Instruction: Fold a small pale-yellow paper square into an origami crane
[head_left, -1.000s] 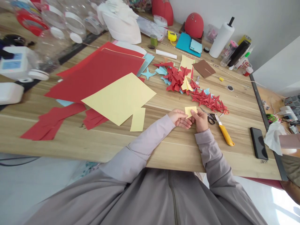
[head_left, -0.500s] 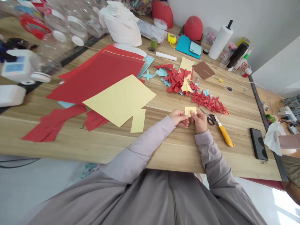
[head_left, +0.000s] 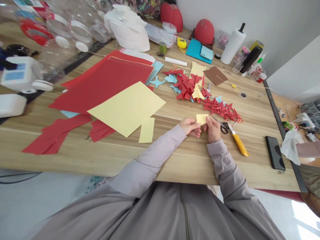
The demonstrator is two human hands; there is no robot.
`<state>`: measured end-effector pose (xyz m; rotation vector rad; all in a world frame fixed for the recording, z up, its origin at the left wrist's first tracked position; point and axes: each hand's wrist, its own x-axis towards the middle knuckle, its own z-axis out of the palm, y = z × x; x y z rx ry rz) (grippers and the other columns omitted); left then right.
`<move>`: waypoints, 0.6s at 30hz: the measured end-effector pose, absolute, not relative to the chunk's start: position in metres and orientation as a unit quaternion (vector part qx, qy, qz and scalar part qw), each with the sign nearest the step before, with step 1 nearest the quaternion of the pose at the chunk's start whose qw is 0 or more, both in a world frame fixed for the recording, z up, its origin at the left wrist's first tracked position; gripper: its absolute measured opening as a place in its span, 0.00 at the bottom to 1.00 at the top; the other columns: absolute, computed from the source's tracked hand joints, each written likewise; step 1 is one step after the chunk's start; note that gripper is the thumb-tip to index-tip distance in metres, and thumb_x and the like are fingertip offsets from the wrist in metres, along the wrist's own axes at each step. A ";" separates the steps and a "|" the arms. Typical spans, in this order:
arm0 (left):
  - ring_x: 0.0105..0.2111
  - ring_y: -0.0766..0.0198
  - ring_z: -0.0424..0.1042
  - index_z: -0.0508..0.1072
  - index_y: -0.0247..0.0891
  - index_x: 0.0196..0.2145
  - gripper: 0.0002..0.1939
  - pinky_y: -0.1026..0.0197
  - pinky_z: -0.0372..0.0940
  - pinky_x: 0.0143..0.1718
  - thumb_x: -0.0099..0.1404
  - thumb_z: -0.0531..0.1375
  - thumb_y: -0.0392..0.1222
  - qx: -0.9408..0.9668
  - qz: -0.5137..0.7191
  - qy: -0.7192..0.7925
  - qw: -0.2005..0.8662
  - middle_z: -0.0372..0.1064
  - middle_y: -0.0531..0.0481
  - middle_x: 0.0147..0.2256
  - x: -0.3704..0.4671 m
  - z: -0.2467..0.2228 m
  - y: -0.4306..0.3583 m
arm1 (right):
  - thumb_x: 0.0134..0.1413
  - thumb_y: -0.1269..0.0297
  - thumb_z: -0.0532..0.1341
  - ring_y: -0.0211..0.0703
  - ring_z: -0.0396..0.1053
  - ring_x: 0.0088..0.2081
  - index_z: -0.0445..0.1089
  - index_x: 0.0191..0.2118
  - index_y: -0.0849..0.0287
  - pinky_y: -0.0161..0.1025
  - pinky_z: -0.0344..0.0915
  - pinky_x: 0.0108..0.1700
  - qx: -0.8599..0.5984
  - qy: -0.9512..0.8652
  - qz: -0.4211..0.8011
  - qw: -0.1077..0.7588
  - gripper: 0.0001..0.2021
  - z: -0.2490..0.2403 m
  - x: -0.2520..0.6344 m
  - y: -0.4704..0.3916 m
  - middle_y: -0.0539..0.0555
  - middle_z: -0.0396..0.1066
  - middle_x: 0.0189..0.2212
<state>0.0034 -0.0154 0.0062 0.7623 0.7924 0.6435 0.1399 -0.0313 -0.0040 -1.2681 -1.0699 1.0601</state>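
Observation:
A small pale yellow paper piece (head_left: 202, 119) is held between both hands near the table's front edge. My left hand (head_left: 190, 127) pinches its left side, and my right hand (head_left: 213, 129) grips its right side. Just right of my right hand lie black-handled scissors (head_left: 224, 128) and a yellow-handled cutter (head_left: 240, 144). Behind the hands are red folded paper stars (head_left: 221, 109). One pale yellow folded shape (head_left: 197, 92) rests on the heap. To the left are a large pale yellow sheet (head_left: 127, 108) and a small yellow strip (head_left: 147, 130).
Large red sheets (head_left: 105, 81) and red strips (head_left: 53, 135) cover the table's left part. A black phone (head_left: 275, 152) lies at the right. Plastic bottles (head_left: 80, 30) stand at the back left. Part of another person (head_left: 310, 150) shows at the right edge.
My right fingers have shifted slightly right along the small yellow paper, uncovering more of its face. The whole view has shifted slightly.

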 end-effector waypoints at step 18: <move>0.15 0.68 0.68 0.66 0.29 0.22 0.08 0.63 0.69 0.19 0.54 0.62 0.35 0.353 0.338 0.405 0.773 0.68 0.50 0.17 0.007 0.006 -0.016 | 0.44 0.52 0.63 0.31 0.57 0.13 0.63 0.15 0.60 0.32 0.54 0.17 -0.528 -0.459 0.456 0.550 0.19 -0.004 0.139 -0.032 0.46 0.62 0.10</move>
